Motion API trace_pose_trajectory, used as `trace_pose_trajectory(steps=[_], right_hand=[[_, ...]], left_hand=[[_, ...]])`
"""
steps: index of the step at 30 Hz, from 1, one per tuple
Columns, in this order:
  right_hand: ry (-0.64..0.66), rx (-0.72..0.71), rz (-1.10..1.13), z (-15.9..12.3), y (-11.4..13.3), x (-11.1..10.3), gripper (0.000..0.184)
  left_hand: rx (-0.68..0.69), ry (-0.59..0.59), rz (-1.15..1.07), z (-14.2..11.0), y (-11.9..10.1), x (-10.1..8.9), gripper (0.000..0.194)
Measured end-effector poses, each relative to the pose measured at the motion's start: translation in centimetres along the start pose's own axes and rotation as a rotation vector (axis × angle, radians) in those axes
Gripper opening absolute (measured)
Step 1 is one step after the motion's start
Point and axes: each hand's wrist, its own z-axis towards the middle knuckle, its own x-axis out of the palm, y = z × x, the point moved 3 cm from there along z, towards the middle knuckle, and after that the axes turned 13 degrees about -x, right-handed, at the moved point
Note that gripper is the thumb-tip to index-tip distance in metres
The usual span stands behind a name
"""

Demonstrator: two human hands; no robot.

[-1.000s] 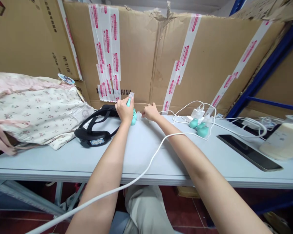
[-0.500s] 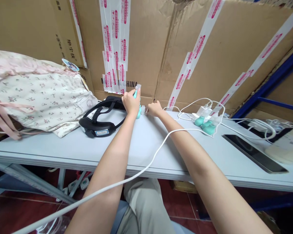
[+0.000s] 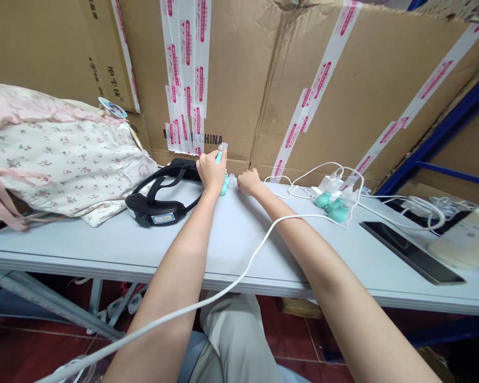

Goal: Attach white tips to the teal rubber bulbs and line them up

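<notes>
A small teal bulb-shaped gadget [image 3: 222, 169] with a clear tip is gripped upright at the far edge of the table [image 3: 231, 239], right up against the cardboard wall. The left hand [image 3: 209, 170] is wrapped around its body, fingers curled shut on it, probably so it's kept steady with the clear tip poking out on top. A little clear cap [image 3: 232, 181] sits on the table just beside it, and the right hand [image 3: 249, 181] is resting next to that cap with the fingers bunched together; whether anything is actually pinched there can't be told, it's too small.

Two more teal gadgets [image 3: 332, 207] are parked further right along the far edge, hooked to white cables [image 3: 303, 181], likely kept there because the plugs are there. A black headband device [image 3: 162, 205] is lying to the left of the hands, next to a floral bag [image 3: 59, 159]. A dark phone [image 3: 411, 252] is laid flat toward the right end of the table.
</notes>
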Motion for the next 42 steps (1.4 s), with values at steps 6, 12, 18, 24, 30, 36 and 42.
trace_pose_trajectory(steps=[6,12,18,24,30,36,42], right_hand=[[-0.119,-0.018,0.025,-1.1,-0.7,-0.9,0.025],[-0.208,-0.055,-0.05,-1.3,-0.8,-0.3,0.028],[-0.122,0.013,0.013,-1.1,-0.3,0.3,0.032],[-0.124,0.075,0.092,-1.3,-1.5,0.5,0.033],[-0.131,0.083,0.095,-1.5,-1.6,0.6,0.032],[-0.161,0.087,0.174,-1.6,-0.6,0.5,0.031],[-0.159,0.098,0.245,-1.8,-0.8,0.6,0.028]], left_hand=[[-0.03,0.012,0.001,0.0,0.2,0.1,0.037],[-0.028,0.062,-0.022,-0.2,0.1,0.0,0.041],[-0.104,0.079,0.045,-0.3,-0.4,-0.5,0.043],[-0.255,0.024,0.06,0.2,0.4,-0.8,0.042],[-0.331,0.006,0.073,0.6,1.1,-0.5,0.044],[-0.313,0.037,0.082,0.5,0.8,-0.5,0.045],[-0.251,0.048,0.112,0.2,0.4,-0.5,0.044]])
